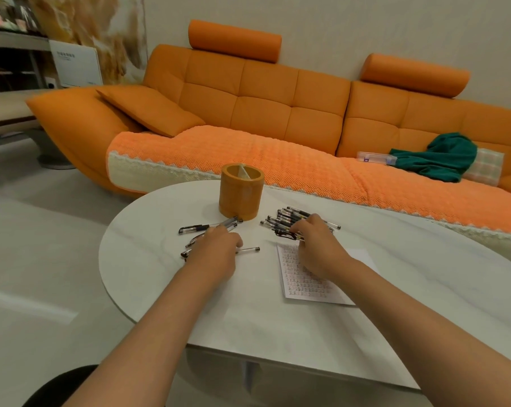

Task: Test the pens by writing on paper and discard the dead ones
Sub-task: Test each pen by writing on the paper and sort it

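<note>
Two groups of black-capped clear pens lie on the white table (395, 289). A spread of several loose pens (207, 227) lies at the left, and my left hand (216, 248) rests over them with fingers bent; I cannot tell whether it grips one. A tighter pile of pens (286, 218) lies at the right, and my right hand (315, 245) reaches into it with fingertips curled on the pens. A paper sheet (304, 283) covered in written marks lies under my right wrist. An orange pen holder (241, 192) stands behind the pens.
An orange sofa (277, 113) runs along the far side of the table, with a green cloth (442, 157) and a clear case (374, 158) on its seat. The table's rounded edge is at the left; grey floor lies beyond it.
</note>
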`<state>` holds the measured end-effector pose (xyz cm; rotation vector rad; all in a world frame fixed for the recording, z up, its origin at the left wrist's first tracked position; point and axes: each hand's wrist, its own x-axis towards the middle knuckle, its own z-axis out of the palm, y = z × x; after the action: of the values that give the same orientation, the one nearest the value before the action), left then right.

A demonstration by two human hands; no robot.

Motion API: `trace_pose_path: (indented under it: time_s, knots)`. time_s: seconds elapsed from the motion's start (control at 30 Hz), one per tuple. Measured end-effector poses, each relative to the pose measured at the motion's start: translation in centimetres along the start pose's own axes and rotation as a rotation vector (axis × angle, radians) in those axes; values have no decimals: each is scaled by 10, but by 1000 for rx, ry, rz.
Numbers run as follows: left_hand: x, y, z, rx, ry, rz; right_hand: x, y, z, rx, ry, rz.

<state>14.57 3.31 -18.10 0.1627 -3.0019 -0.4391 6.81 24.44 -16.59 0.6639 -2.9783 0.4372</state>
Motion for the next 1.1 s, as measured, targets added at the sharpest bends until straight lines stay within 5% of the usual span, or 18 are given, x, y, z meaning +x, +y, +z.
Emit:
trace_pose_path:
  time_s: [0.5, 1.1]
  knots:
    - [4, -3, -1, -6, 7, 22, 28, 4, 5, -203, 53, -91]
    - [6, 44, -3, -304, 90, 245, -20, 1, -20, 122, 68, -253]
